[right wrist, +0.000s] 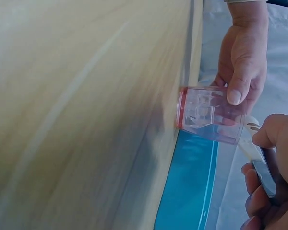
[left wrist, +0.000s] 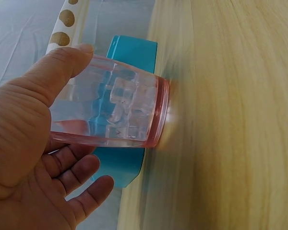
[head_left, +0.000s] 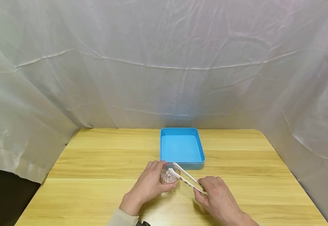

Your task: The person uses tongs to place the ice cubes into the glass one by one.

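My left hand [head_left: 150, 183] holds a clear, pink-tinted cup [left wrist: 162, 115] by its side, thumb near the rim and fingers behind. Transparent cubes [left wrist: 122, 103] that look like ice lie in the cup's lower part. The cup stands upright on the table. In my right hand [head_left: 220, 197] is a pair of tongs [head_left: 185, 180], white with brown spots and with metal toward the grip. The tongs' tips are spread at the cup's mouth, and one arm appears to reach inside. Whether they touch a cube cannot be made out.
Just behind the cup sits a shallow blue tray [head_left: 186, 166] with low walls and nothing in it. The wooden table [head_left: 96, 175] carries everything. A pale grey curtain [head_left: 164, 88] hangs along the back and sides.
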Tool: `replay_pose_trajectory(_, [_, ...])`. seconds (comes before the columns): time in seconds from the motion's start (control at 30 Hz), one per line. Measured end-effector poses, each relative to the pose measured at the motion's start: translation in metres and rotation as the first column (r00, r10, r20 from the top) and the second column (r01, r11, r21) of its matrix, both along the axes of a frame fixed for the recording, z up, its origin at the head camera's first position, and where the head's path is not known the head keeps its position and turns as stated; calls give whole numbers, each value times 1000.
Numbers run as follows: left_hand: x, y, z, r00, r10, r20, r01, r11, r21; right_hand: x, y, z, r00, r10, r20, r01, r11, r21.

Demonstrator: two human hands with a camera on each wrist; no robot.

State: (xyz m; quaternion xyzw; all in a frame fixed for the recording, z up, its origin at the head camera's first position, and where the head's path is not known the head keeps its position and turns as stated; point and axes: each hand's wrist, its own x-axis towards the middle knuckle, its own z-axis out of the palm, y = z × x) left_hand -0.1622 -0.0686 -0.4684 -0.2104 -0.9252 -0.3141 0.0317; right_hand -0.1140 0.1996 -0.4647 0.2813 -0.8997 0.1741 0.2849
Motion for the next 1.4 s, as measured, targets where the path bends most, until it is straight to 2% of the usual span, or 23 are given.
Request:
replay_pose_trajectory(0.2, [0, 0, -1, 1000, 0, 6, 0, 1000, 0, 1, 5, -3, 1000, -6, -5, 6, 999, -42])
replay_pose_trajectory(0.43, [0, 0, 0, 1000, -4, 22, 4, 1000, 4, 5, 27, -2, 991, -130, 37, 132, 988, -75])
replay_pose_trajectory(0.67, [0, 0, 2, 999, -2, 38, 2, 1000, 5, 5, 59, 0, 964, -252, 80, 258, 963, -76])
replay_pose_trajectory(0.77, [0, 0, 1, 999, -5, 38, 5, 1000, 7, 4, 76, 0, 940, -315, 132, 327, 941, -86])
replay_pose_trajectory(0.83, [0, 1, 1, 999, -8, 37, 8, 1000, 8, 4, 87, 0, 911, -365, 190, 384, 920, -76])
replay_pose_trajectory(0.9, [0, 1, 1, 999, -9, 36, 9, 1000, 9, 4, 100, -1, 865, -423, 271, 449, 892, -41])
replay_pose_trajectory(1.0, [-1, 1, 1, 999, -13, 37, 12, 1000, 10, 3, 118, -3, 775, -499, 387, 525, 850, 43])
replay_pose_trajectory(1.1, [-1, 1, 1, 999, -16, 37, 16, 1000, 12, 1, 132, -3, 675, -551, 490, 567, 813, 133])
replay_pose_trajectory(1.2, [0, 1, 1, 999, -15, 34, 15, 1000, 13, 0, 143, -4, 595, -585, 551, 587, 785, 198])
replay_pose_trajectory(1.27, [0, 0, 1, 999, -14, 32, 13, 1000, 13, 0, 147, -4, 558, -598, 575, 595, 772, 226])
replay_pose_trajectory(1.4, [0, 0, 2, 999, -11, 34, 10, 1000, 17, -1, 153, -5, 530, -613, 586, 596, 761, 256])
